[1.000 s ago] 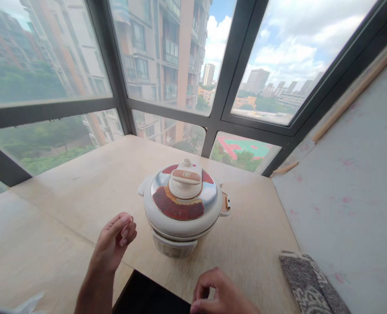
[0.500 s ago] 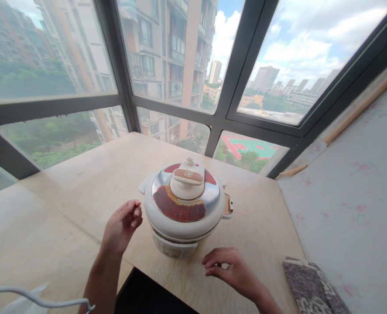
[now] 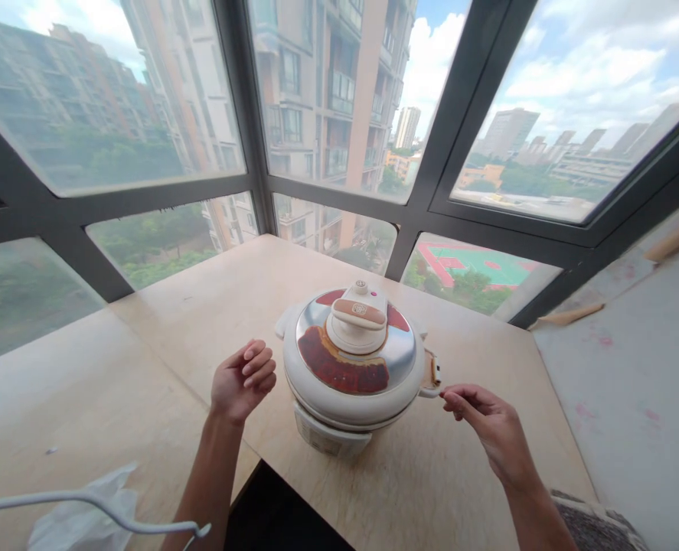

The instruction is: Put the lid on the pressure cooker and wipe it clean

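Observation:
A white electric pressure cooker [image 3: 347, 405] stands upright on the pale surface, its shiny lid [image 3: 405, 348] closed and marked with dark red patches. On top is a lid handle [image 3: 359, 312] with a brownish front. My left hand [image 3: 244, 379] is beside the cooker's left side, apart from it, fingers loosely curled with nothing visible in them. At the right side handle [image 3: 432, 375] of the cooker, my right hand [image 3: 482, 421] has its thumb and fingers pinched together. Its fingertips are at the handle's outer edge; whether they touch it or hold anything small I cannot tell.
A pale stone-like ledge [image 3: 201, 306] runs under the corner windows. At lower left are a white cable [image 3: 86, 497] and a crumpled plastic bag [image 3: 92, 516]. A dark opening [image 3: 275, 513] lies in front. Grey patterned cloth [image 3: 595, 528] is by the wall at lower right.
My right hand has moved from in front of the cooker, right and away from me, to its right side handle. The left hand stays beside the cooker, fingers curled. The view has turned left.

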A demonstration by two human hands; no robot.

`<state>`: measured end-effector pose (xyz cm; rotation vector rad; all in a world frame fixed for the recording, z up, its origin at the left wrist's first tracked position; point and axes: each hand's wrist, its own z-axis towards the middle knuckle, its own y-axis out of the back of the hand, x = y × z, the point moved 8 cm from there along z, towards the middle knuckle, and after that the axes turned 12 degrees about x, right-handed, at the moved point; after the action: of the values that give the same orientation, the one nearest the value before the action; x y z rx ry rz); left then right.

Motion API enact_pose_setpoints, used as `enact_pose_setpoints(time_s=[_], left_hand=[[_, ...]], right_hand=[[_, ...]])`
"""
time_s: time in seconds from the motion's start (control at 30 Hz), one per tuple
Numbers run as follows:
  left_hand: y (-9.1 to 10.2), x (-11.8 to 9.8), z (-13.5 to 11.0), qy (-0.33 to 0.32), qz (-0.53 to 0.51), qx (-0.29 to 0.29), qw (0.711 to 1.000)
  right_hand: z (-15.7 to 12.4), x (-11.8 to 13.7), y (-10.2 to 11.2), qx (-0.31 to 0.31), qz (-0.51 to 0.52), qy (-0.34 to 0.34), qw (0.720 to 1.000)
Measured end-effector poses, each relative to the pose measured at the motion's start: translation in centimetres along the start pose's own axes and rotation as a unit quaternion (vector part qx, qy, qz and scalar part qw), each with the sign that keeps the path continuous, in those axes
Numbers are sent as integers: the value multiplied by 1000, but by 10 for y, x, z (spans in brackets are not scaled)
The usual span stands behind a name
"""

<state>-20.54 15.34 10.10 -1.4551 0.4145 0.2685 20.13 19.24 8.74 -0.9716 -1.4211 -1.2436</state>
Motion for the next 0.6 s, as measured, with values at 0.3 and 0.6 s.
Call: enact_pose_setpoints(time_s=[0.3, 0.6], left_hand=[[16, -24, 15, -36, 123, -65, 990], [34, -37, 45, -99, 356, -233, 900]], right_hand=[[10, -2, -25, 23, 141, -70, 987], [17, -4, -60, 66, 210, -102, 970]])
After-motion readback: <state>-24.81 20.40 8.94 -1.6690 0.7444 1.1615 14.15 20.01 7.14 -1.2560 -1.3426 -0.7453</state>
